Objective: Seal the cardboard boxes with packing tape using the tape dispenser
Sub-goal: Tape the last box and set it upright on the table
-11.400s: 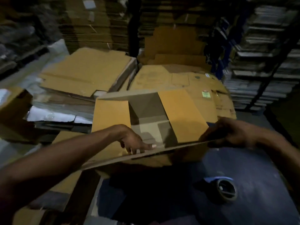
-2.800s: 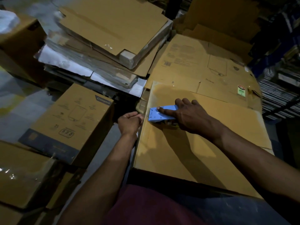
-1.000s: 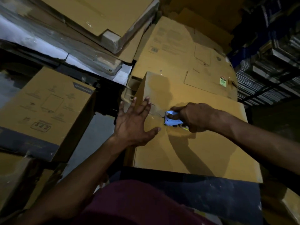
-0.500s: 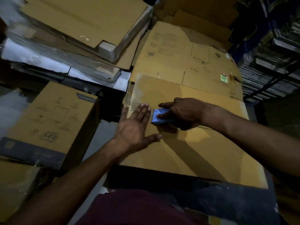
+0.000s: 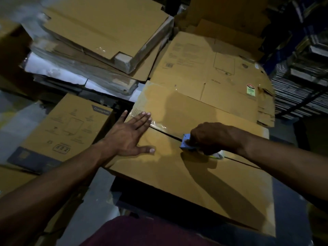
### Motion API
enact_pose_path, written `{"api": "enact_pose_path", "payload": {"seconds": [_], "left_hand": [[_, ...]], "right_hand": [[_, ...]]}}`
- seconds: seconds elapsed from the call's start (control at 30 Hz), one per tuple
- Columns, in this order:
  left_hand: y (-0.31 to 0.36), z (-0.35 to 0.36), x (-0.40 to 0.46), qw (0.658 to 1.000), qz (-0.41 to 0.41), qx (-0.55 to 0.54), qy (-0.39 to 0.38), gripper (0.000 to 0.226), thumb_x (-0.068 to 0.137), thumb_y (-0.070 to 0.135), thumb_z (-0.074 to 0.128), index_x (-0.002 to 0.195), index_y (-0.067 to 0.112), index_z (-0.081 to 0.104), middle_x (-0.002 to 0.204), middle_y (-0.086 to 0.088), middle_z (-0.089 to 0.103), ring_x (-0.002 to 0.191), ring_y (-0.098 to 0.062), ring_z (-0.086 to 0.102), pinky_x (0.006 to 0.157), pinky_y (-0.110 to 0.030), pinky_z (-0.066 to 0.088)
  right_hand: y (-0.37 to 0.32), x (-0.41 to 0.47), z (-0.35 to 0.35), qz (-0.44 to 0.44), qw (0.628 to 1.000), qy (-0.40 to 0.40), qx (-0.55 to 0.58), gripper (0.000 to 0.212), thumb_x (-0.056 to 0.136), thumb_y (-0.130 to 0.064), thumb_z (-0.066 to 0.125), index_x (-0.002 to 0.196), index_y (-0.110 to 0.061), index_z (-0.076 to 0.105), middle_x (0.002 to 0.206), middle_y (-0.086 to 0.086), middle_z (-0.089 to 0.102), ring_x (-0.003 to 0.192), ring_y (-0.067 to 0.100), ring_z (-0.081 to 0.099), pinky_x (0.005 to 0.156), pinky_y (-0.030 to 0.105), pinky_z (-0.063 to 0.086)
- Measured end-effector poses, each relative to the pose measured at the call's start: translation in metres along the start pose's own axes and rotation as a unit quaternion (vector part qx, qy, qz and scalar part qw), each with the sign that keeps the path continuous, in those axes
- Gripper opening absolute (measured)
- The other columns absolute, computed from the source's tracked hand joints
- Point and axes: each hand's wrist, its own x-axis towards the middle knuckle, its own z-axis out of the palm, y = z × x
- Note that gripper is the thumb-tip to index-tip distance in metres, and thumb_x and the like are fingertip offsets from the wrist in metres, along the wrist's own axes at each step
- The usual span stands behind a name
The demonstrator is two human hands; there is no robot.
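Cardboard box (image 5: 186, 174) lying just ahead, flaps closed, centre seam (image 5: 170, 135) partly taped. Right hand (image 5: 213, 137) clamped round blue tape dispenser (image 5: 186, 144), now pulled well along the seam from the left edge of half a second ago. Left hand (image 5: 129, 137) flat, fingers spread, pinning the tape's start (image 5: 158, 124). Hands apart. Strip maybe a third laid; rest of seam open.
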Motion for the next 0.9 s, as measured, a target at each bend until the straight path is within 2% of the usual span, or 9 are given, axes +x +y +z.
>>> {"api": "enact_pose_path", "payload": {"seconds": [0.1, 0.17, 0.3, 0.4, 0.5, 0.6, 0.7, 0.8, 0.9], "left_hand": [[0.001, -0.002, 0.0, 1.0, -0.002, 0.012, -0.009, 0.121, 0.079, 0.1, -0.001, 0.167, 0.017, -0.006, 0.173, 0.001, -0.014, 0.16, -0.015, -0.014, 0.124, -0.064, -0.004], [0.01, -0.007, 0.001, 0.999, -0.02, 0.028, -0.024, 0.123, 0.078, 0.101, -0.001, 0.166, 0.015, -0.008, 0.173, -0.002, -0.015, 0.16, -0.018, -0.016, 0.121, -0.068, -0.009], [0.078, -0.008, 0.015, 0.999, 0.006, 0.011, -0.033, 0.129, 0.076, 0.101, -0.001, 0.166, 0.008, -0.004, 0.173, -0.011, -0.012, 0.16, -0.022, -0.014, 0.12, -0.069, -0.01], [0.137, -0.005, 0.037, 0.998, 0.046, -0.028, -0.04, 0.13, 0.078, 0.1, 0.004, 0.164, 0.004, -0.008, 0.172, -0.012, -0.017, 0.159, -0.022, -0.02, 0.126, -0.058, -0.007], [0.113, -0.004, 0.034, 0.999, 0.03, -0.028, -0.024, 0.12, 0.083, 0.098, 0.007, 0.166, 0.012, -0.005, 0.173, -0.004, -0.014, 0.159, -0.016, -0.017, 0.128, -0.054, -0.005], [0.05, -0.009, 0.006, 0.997, -0.077, 0.005, -0.027, 0.12, 0.079, 0.098, -0.004, 0.167, 0.016, -0.006, 0.174, 0.0, -0.013, 0.16, -0.014, -0.012, 0.129, -0.052, -0.003], [0.04, -0.021, -0.003, 0.987, -0.149, 0.04, -0.054, 0.128, 0.075, 0.102, -0.003, 0.166, 0.011, -0.009, 0.172, -0.005, -0.018, 0.16, -0.018, -0.014, 0.127, -0.058, -0.007], [0.105, -0.013, 0.023, 0.994, -0.096, -0.003, -0.056, 0.134, 0.075, 0.104, 0.005, 0.165, 0.005, -0.005, 0.172, -0.011, -0.016, 0.16, -0.022, -0.016, 0.124, -0.065, -0.006], [0.144, -0.001, 0.037, 0.998, -0.044, -0.026, -0.036, 0.129, 0.078, 0.101, 0.003, 0.165, 0.007, -0.005, 0.172, -0.011, -0.016, 0.159, -0.021, -0.018, 0.127, -0.056, -0.004]], "right_hand": [[0.008, 0.0, 0.018, -0.038, 0.997, -0.029, -0.065, 0.038, 0.089, -0.062, 0.051, 0.105, -0.03, 0.065, 0.092, -0.01, 0.063, 0.086, 0.017, 0.065, 0.07, 0.03, 0.044], [0.009, 0.003, 0.021, -0.043, 0.998, 0.002, -0.037, 0.032, 0.099, -0.058, 0.053, 0.107, -0.031, 0.068, 0.095, -0.011, 0.062, 0.087, 0.014, 0.057, 0.075, 0.032, 0.044], [0.006, -0.006, 0.018, -0.003, 1.0, 0.012, 0.025, 0.034, 0.098, -0.051, 0.058, 0.074, -0.027, 0.059, 0.086, -0.009, 0.06, 0.088, 0.016, 0.059, 0.077, 0.033, 0.046], [0.009, 0.001, 0.027, 0.078, 0.993, 0.032, 0.087, 0.031, 0.099, -0.046, 0.059, 0.084, -0.019, 0.063, 0.091, -0.001, 0.067, 0.09, 0.024, 0.065, 0.08, 0.035, 0.054], [0.011, 0.006, 0.028, 0.084, 0.992, 0.038, 0.092, 0.013, 0.092, -0.035, 0.072, 0.101, -0.027, 0.068, 0.104, -0.002, 0.069, 0.097, 0.024, 0.065, 0.082, 0.036, 0.056], [0.014, -0.004, 0.029, 0.022, 0.998, 0.031, 0.053, 0.035, 0.086, -0.018, 0.071, 0.118, -0.028, 0.065, 0.105, -0.001, 0.062, 0.094, 0.026, 0.06, 0.071, 0.032, 0.049], [0.014, -0.005, 0.033, -0.003, 0.998, 0.05, 0.028, 0.034, 0.086, -0.019, 0.066, 0.12, -0.025, 0.063, 0.097, 0.0, 0.054, 0.088, 0.027, 0.054, 0.06, 0.031, 0.041], [0.014, -0.008, 0.034, -0.015, 0.997, 0.057, 0.039, 0.033, 0.083, -0.02, 0.064, 0.115, -0.027, 0.064, 0.103, 0.0, 0.06, 0.092, 0.03, 0.059, 0.066, 0.035, 0.051], [0.012, -0.008, 0.03, -0.005, 0.999, 0.027, 0.022, 0.049, 0.085, -0.022, 0.065, 0.133, -0.029, 0.061, 0.125, 0.002, 0.062, 0.107, 0.031, 0.063, 0.076, 0.036, 0.054]]}}
